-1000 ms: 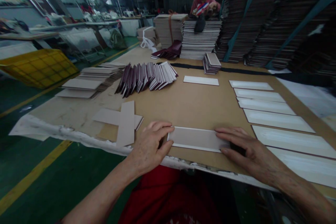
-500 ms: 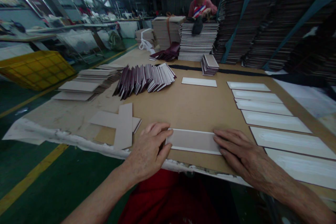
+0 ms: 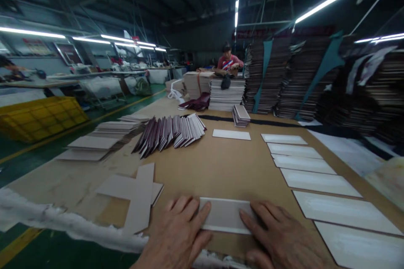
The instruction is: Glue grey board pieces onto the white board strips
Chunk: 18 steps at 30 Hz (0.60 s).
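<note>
A rectangular pinkish-grey board strip with pale borders along its long edges lies crosswise on the table before me. My left hand is at its left end, index finger reaching over the end and thumb apart, nearer to me. On the right end rest the fingers of my right hand, spread and laid flat, one fingertip on the grey face. The hands cover both ends. To the left, a grey board strip lies across another grey strip.
White dark-edged panels form a column at right; another white panel lies farther back. Leaning maroon-and-white strips and grey boards are at left. Beyond stand a small stack, tall stacks and a person.
The camera has tilted up, so the table sits lower in view. My right fingers have slid inward over the strip's right end; my left index finger now reaches farther onto it.
</note>
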{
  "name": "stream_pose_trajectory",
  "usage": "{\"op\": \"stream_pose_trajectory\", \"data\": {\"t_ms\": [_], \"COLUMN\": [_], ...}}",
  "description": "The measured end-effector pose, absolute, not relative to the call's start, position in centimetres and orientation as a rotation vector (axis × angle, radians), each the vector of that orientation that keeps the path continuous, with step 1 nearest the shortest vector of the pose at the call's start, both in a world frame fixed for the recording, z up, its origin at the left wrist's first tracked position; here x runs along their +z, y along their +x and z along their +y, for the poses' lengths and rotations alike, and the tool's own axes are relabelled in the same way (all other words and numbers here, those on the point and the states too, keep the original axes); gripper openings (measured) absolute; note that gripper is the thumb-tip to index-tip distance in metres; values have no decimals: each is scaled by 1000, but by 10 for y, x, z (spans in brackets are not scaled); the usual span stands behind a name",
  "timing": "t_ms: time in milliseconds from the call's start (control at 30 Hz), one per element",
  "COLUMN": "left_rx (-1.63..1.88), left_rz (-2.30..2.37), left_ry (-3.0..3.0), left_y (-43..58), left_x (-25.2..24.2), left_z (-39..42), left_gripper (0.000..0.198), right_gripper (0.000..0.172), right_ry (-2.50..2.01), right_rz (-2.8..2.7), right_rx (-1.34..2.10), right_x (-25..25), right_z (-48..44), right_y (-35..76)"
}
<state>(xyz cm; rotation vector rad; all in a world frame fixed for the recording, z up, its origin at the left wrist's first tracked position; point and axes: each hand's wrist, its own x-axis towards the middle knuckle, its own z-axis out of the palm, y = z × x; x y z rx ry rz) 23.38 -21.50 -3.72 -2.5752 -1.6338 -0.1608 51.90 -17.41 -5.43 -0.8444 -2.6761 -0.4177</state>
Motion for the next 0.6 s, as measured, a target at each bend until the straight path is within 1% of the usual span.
{"op": "stream_pose_trajectory", "data": {"t_ms": [67, 133, 200, 300, 333, 433, 467, 500, 533, 600], "left_rx": [-138, -140, -171, -233, -246, -280, -302, -334, -374, -472], "left_rz": [-1608, -1604, -1627, -1691, -1712, -1717, -1692, -1655, -1604, -1488], "left_ry": [-2572, -2572, -2573, -2578, -2579, -2577, -2573, -2566, -2557, -2532], "left_y": [231, 230, 229, 231, 232, 231, 229, 226, 223, 215], "left_x": [-42, -44, -43, -40, -38, -38, -40, -42, -46, -55], "left_z": [-213, -211, -211, -212, -213, -216, -216, -217, -218, -218], "left_gripper": [53, 58, 58, 54, 52, 51, 51, 52, 52, 50], "right_gripper": [60, 63, 59, 52, 54, 73, 77, 76, 72, 59], "right_ry": [-735, -669, -685, -796, -817, -783, -746, -709, -673, -613], "right_rz": [-2689, -2680, -2677, -2687, -2699, -2720, -2716, -2696, -2667, -2589], "right_rx": [-524, -589, -573, -438, -373, -239, -244, -275, -319, -400], "right_x": [-61, -64, -61, -56, -57, -77, -88, -100, -113, -132], "right_z": [-169, -165, -164, -163, -163, -160, -159, -159, -159, -161], "right_y": [528, 540, 552, 561, 562, 564, 566, 567, 569, 573]}}
